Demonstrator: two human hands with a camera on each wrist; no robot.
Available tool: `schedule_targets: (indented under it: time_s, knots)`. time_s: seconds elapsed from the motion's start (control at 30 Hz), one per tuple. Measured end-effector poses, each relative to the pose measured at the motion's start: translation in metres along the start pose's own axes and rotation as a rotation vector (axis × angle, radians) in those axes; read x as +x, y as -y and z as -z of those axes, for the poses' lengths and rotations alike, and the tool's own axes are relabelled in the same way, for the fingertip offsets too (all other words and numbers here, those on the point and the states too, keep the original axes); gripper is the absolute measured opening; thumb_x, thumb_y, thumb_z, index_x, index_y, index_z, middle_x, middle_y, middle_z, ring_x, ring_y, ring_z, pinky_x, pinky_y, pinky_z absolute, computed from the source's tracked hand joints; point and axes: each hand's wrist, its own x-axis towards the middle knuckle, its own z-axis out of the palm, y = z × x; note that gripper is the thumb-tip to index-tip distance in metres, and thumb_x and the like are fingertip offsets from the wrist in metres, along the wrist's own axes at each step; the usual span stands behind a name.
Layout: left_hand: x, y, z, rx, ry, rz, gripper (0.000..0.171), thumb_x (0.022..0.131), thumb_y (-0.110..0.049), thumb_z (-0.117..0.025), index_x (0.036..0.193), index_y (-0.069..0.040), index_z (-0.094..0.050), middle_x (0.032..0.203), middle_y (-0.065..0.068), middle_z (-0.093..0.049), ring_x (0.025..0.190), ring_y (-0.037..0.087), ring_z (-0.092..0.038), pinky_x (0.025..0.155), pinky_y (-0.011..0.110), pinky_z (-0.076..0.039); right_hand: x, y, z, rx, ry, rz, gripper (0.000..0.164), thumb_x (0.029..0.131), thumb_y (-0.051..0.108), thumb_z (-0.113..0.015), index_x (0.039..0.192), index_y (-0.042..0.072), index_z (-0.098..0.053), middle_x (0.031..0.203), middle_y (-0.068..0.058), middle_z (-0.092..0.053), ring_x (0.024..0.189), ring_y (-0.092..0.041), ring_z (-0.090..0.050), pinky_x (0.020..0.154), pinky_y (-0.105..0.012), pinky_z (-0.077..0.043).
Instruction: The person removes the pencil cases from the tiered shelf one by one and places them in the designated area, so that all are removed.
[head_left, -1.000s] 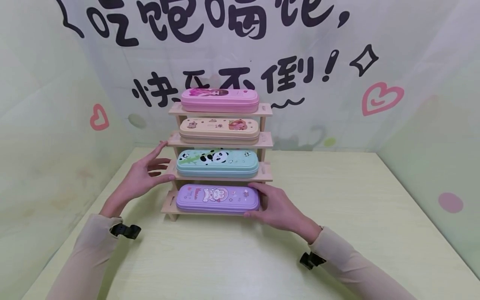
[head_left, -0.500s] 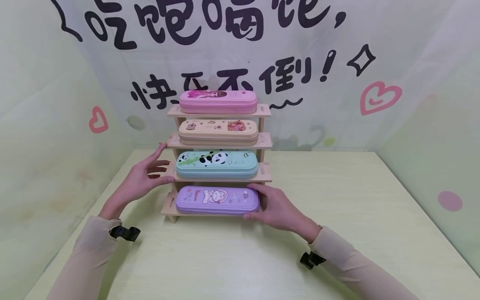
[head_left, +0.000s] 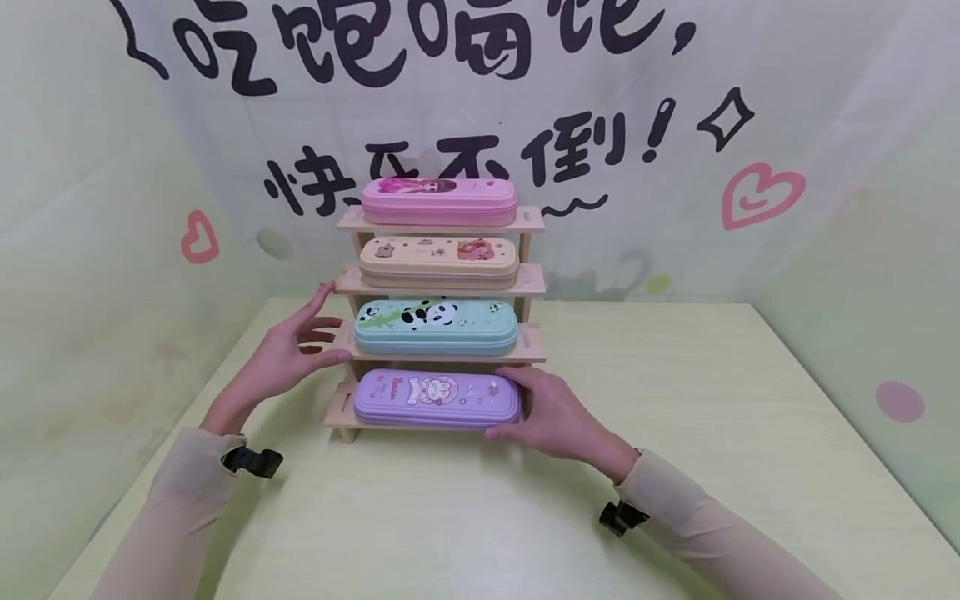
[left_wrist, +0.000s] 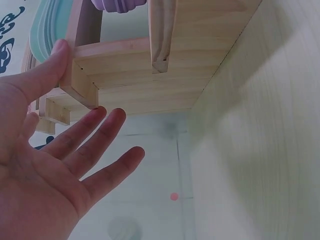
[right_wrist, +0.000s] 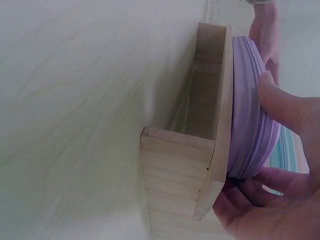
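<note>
A purple zippered pencil case (head_left: 435, 400) lies on the lowest step of a four-step wooden rack (head_left: 341, 407). My right hand (head_left: 558, 417) grips its right end, with the thumb at the front edge and the fingers over the back. In the right wrist view, the thumb (right_wrist: 280, 102) presses on the purple case near its zipper. My left hand (head_left: 277, 354) touches the rack's left side with spread fingers. Its thumb (left_wrist: 47, 70) rests on a step end beside the mint panda pencil case (head_left: 435, 327), and the index fingertip is at the step above.
On the upper steps lie a cream pencil case (head_left: 438, 262) and a pink pencil case (head_left: 438, 202). The rack stands on a pale wooden table (head_left: 675, 400), before a white printed backdrop (head_left: 645, 225) with dark lettering.
</note>
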Motion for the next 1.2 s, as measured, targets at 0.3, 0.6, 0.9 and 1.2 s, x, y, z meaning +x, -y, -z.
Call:
schedule_targets:
  time_s: [0.3,0.6,0.9,1.2]
  knots:
    - [0.003,0.001,0.000,0.008,-0.004,-0.008,0.109,0.091,-0.026,-0.087,0.169,-0.044,-0.013,0.148,0.023,-0.057,0.127,0.043,-0.061,0.104,0.060,-0.053,-0.005,-0.003,-0.003,0.115,-0.064,-0.011,0.082,0.074,0.025,-0.100,0.142,0.000,-0.062,0.137,-0.011,-0.065,0.118,-0.024,-0.064,0.105,-0.044,-0.055]
    - [0.002,0.001,0.001,0.007,0.009,-0.006,0.112,0.091,-0.021,-0.087,0.170,-0.039,-0.009,0.148,0.028,-0.055,0.123,0.045,-0.063,0.102,0.059,-0.054,-0.012,-0.008,0.001,0.130,-0.102,-0.027,0.078,0.074,0.025,-0.099,0.141,0.004,-0.065,0.136,-0.008,-0.067,0.115,-0.023,-0.064,0.100,-0.045,-0.056]
    - [0.003,0.000,0.000,0.002,0.000,0.008,0.110,0.091,-0.023,-0.087,0.168,-0.045,-0.012,0.148,0.025,-0.056,0.124,0.044,-0.062,0.103,0.056,-0.055,-0.021,-0.014,0.005,0.206,-0.100,-0.047,0.077,0.076,0.024,-0.098,0.142,0.005,-0.064,0.139,-0.009,-0.064,0.121,-0.029,-0.066,0.104,-0.052,-0.055]
    - [0.003,0.000,0.000,-0.002,-0.004,-0.013,0.108,0.091,-0.022,-0.086,0.169,-0.043,-0.013,0.146,0.025,-0.057,0.124,0.044,-0.063,0.103,0.054,-0.055,-0.032,-0.021,0.014,0.217,-0.122,-0.025,0.080,0.074,0.021,-0.099,0.143,0.005,-0.063,0.136,-0.005,-0.066,0.120,-0.026,-0.066,0.101,-0.050,-0.056]
